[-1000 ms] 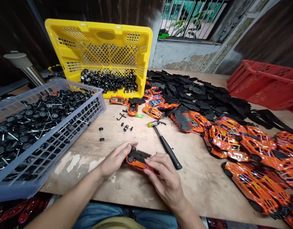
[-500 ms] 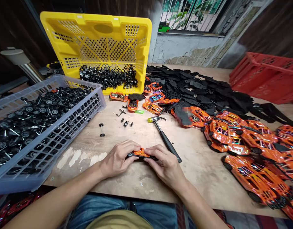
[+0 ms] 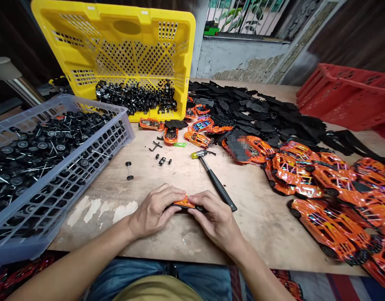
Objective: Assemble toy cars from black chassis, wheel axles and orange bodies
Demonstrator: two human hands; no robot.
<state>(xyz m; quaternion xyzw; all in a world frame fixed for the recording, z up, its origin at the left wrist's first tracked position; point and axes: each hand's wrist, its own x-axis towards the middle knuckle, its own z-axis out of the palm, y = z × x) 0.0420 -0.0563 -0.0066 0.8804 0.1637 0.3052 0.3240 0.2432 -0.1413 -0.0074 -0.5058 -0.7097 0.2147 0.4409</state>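
Between both hands, close above the table's front part, is an orange toy car (image 3: 185, 202) with a black underside. My left hand (image 3: 156, 209) is closed on its left end, thumb low and fingers on top. On the other end, my right hand (image 3: 211, 213) grips the car the same way, beside a black wheel. Fingers cover most of the car's two ends. A hammer (image 3: 217, 184) with a yellow head end and black handle lies just beyond my right hand. A wheel axle (image 3: 128, 170) and a small black part with wheels (image 3: 162, 160) lie farther off.
A clear plastic crate (image 3: 85, 171) of wheel axles stands at left. Behind it, a tilted yellow crate (image 3: 129, 27) holds more. Black chassis pieces (image 3: 242, 108) are heaped at the back. Finished-looking orange cars (image 3: 333, 230) pile up at right, before a red crate (image 3: 345, 96).
The whole view has shifted slightly, so the surroundings sit farther left and higher. Both hands keep hold of the toy car, whose left wheel is now hidden while a right one shows.
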